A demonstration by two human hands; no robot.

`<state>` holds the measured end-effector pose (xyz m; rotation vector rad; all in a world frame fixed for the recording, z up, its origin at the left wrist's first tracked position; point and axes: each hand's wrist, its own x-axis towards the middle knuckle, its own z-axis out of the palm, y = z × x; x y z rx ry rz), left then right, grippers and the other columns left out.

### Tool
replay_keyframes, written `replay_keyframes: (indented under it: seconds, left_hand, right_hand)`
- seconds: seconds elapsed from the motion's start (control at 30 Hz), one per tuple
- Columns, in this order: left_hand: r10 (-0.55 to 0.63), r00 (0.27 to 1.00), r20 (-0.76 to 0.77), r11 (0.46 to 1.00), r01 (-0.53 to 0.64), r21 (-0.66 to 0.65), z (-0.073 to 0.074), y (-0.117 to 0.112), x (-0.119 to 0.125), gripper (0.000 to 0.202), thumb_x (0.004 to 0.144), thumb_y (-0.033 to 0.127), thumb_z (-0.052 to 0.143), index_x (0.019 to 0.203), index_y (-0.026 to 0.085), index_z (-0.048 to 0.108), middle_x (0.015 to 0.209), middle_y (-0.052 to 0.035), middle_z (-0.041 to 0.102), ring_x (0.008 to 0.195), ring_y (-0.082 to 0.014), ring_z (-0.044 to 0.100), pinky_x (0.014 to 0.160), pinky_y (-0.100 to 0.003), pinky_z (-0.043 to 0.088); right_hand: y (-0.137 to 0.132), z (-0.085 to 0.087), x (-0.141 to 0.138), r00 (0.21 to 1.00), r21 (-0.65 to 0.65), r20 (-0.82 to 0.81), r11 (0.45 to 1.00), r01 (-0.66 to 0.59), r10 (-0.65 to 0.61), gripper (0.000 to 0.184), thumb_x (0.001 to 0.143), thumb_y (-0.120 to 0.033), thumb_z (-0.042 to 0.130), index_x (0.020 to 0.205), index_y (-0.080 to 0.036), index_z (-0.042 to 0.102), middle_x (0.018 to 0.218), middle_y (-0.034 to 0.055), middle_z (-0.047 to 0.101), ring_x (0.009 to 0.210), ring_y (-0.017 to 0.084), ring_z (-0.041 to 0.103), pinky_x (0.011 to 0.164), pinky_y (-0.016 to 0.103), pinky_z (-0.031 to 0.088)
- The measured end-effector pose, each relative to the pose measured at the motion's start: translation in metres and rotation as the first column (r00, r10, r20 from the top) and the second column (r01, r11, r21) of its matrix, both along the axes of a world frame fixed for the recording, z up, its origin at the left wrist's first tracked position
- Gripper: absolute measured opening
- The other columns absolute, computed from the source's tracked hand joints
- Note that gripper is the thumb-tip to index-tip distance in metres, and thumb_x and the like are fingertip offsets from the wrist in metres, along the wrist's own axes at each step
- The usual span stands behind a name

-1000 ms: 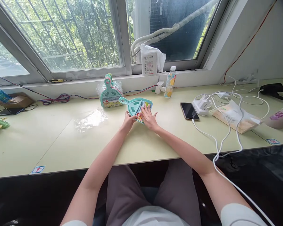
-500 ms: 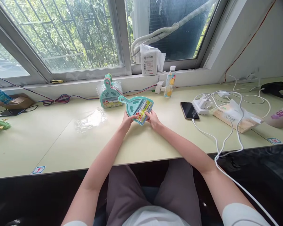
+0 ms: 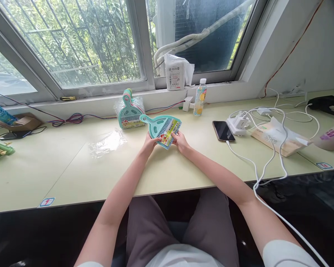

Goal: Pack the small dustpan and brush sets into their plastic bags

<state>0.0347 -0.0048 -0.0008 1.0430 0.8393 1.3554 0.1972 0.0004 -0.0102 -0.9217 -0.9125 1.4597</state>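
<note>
Turquoise: one dustpan (image 3: 159, 128) in two hands (image 3: 149, 144) (image 3: 181, 142)

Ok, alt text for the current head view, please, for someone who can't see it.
A person's left hand and right hand hold a teal dustpan with a colourful label at a pale table. A stack of similar dustpans stands behind, near the window; clear plastic lies to the left, a bottle and phone to the right.

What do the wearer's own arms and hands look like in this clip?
The left hand and right hand are ungloved, with slender fingers. No watch or bracelet shows on the wrists. The forearms are bare; a short, whitish, plain-looking right sleeve shows, with just the edge of the matching left sleeve.
</note>
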Motion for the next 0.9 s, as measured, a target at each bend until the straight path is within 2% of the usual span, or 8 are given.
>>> replay_keyframes:
  seconds: [0.2, 0.3, 0.4, 0.47, 0.57, 0.7, 0.8, 0.9]
  left_hand:
    - [-0.076, 0.997, -0.03, 0.995, 0.074, -0.068, 0.005, 0.007, -0.006, 0.051, 0.069, 0.029, 0.078, 0.113, 0.021, 0.054, 0.104, -0.008, 0.065, 0.101, -0.024, 0.064, 0.09, -0.038, 0.05]
    - [0.156, 0.96, -0.231, 0.987, -0.162, -0.004, 0.006, 0.012, -0.018, 0.036, 0.08, 0.038, 0.069, 0.109, 0.021, 0.056, 0.113, -0.012, 0.062, 0.119, -0.0286, 0.055, 0.1, -0.042, 0.044]
    - [0.563, 0.694, -0.449, 0.827, -0.477, 0.299, 0.003, 0.014, -0.04, 0.05, 0.081, 0.025, 0.065, 0.128, 0.023, 0.047, 0.142, -0.0147, 0.044, 0.14, -0.0298, 0.032, 0.111, -0.047, 0.031]
    - [0.641, 0.538, -0.547, 0.761, -0.538, 0.363, 0.0, 0.016, -0.058, 0.068, 0.079, 0.016, 0.061, 0.142, 0.023, 0.033, 0.151, -0.0183, 0.031, 0.143, -0.0325, 0.026, 0.11, -0.053, 0.029]
    - [0.584, 0.483, -0.653, 0.765, -0.597, 0.242, -0.004, 0.02, -0.082, 0.075, 0.075, 0.008, 0.056, 0.145, 0.018, 0.028, 0.143, -0.0257, 0.039, 0.138, -0.0368, 0.034, 0.105, -0.06, 0.032]
    - [0.567, 0.395, -0.723, 0.688, -0.71, 0.152, -0.002, 0.024, -0.092, 0.047, 0.073, 0.005, 0.052, 0.119, 0.015, 0.055, 0.119, -0.0254, 0.055, 0.136, -0.0374, 0.036, 0.108, -0.058, 0.027]
    - [0.614, 0.401, -0.68, 0.713, -0.652, 0.259, 0.008, 0.02, -0.084, 0.038, 0.072, 0.003, 0.052, 0.106, 0.018, 0.063, 0.093, -0.0164, 0.063, 0.128, -0.0331, 0.047, 0.113, -0.052, 0.02]
    - [0.669, 0.443, -0.597, 0.738, -0.49, 0.464, 0.019, 0.011, -0.07, 0.039, 0.077, 0.005, 0.052, 0.108, 0.024, 0.067, 0.088, -0.0098, 0.068, 0.118, -0.0276, 0.054, 0.117, -0.048, 0.014]
  right_hand:
    - [0.004, -0.005, 0.002, 1.0, 0.02, -0.011, 0.999, 0.03, -0.029, 0.011, 0.089, -0.025, 0.06, 0.098, -0.022, 0.055, 0.097, 0.0037, 0.073, 0.084, 0.018, 0.073, 0.084, 0.04, 0.061]
    - [0.007, -0.007, 0.005, 0.999, 0.02, -0.003, 0.998, 0.052, -0.052, 0.012, 0.088, -0.027, 0.061, 0.098, -0.022, 0.055, 0.097, 0.0036, 0.073, 0.083, 0.018, 0.073, 0.083, 0.041, 0.06]
    - [0.01, -0.01, 0.009, 0.996, 0.009, 0.002, 0.996, 0.084, -0.084, 0.011, 0.088, -0.024, 0.059, 0.098, -0.022, 0.056, 0.096, 0.003, 0.073, 0.08, 0.017, 0.072, 0.081, 0.039, 0.061]
    - [0.011, -0.01, 0.01, 0.995, 0.0, 0.006, 0.995, 0.099, -0.099, 0.01, 0.088, -0.024, 0.059, 0.098, -0.021, 0.056, 0.095, 0.0031, 0.073, 0.078, 0.017, 0.072, 0.08, 0.038, 0.061]
    - [0.01, -0.01, 0.01, 0.994, -0.003, 0.014, 0.994, 0.105, -0.105, 0.011, 0.088, -0.024, 0.059, 0.097, -0.021, 0.055, 0.095, 0.0036, 0.073, 0.077, 0.018, 0.072, 0.078, 0.038, 0.061]
    - [0.008, -0.009, 0.008, 0.996, -0.001, 0.015, 0.996, 0.087, -0.087, 0.009, 0.089, -0.02, 0.055, 0.098, -0.02, 0.055, 0.094, 0.0045, 0.073, 0.074, 0.018, 0.072, 0.077, 0.038, 0.061]
    - [0.008, -0.008, 0.008, 0.996, -0.008, 0.009, 0.996, 0.094, -0.094, 0.009, 0.089, -0.02, 0.055, 0.098, -0.02, 0.056, 0.093, 0.0043, 0.073, 0.075, 0.018, 0.072, 0.078, 0.038, 0.061]
    - [0.01, -0.006, 0.011, 0.993, -0.008, -0.014, 0.993, 0.12, -0.12, 0.009, 0.088, -0.021, 0.058, 0.097, -0.021, 0.056, 0.093, 0.0032, 0.073, 0.076, 0.017, 0.071, 0.078, 0.036, 0.061]
